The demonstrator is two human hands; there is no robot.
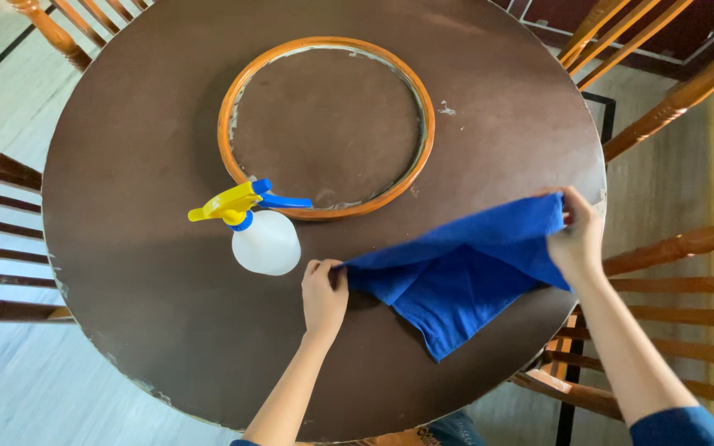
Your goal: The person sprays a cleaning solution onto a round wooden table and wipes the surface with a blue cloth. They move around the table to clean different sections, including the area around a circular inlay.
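Observation:
A blue cloth (460,272) is stretched out above the near right part of a round dark brown table (142,165). My left hand (324,293) pinches its left corner, and my right hand (576,235) grips its far right corner near the table's edge. The cloth's lower part hangs in a fold toward me. Just left of my left hand stands a white spray bottle (266,239) with a yellow and blue trigger head.
An orange wooden ring (233,99) lies on the table's far middle, touching the bottle's nozzle. Wooden chairs (679,248) surround the table on the left, right and far sides. Pale floor shows to the left.

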